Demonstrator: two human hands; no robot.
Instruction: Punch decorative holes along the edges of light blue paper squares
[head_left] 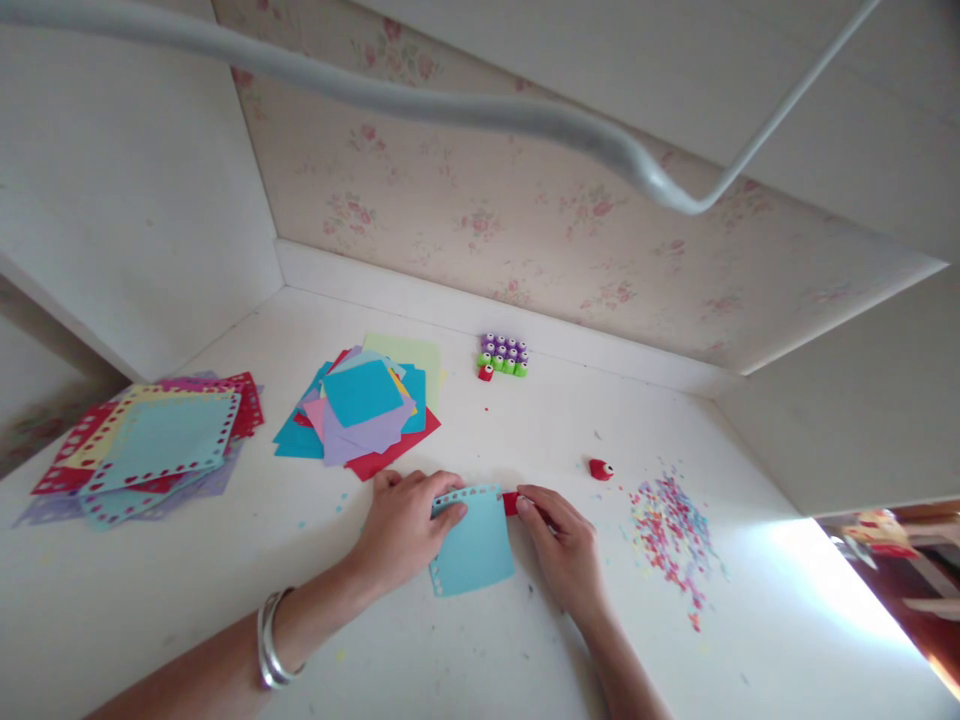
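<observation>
A light blue paper square lies in front of me, with punched holes along its left and top edges. My left hand grips its upper left corner between thumb and fingers. At the top right corner, my right hand is closed around a small red craft punch, whose end meets the paper edge. The fingers hide most of that punch. Another red craft punch rests on the table beyond my right hand.
Punched paper sheets are piled at the far left, beside a stack of plain coloured paper. Purple and green punches stand in rows near the wall. Confetti is heaped at right. A white cable crosses above.
</observation>
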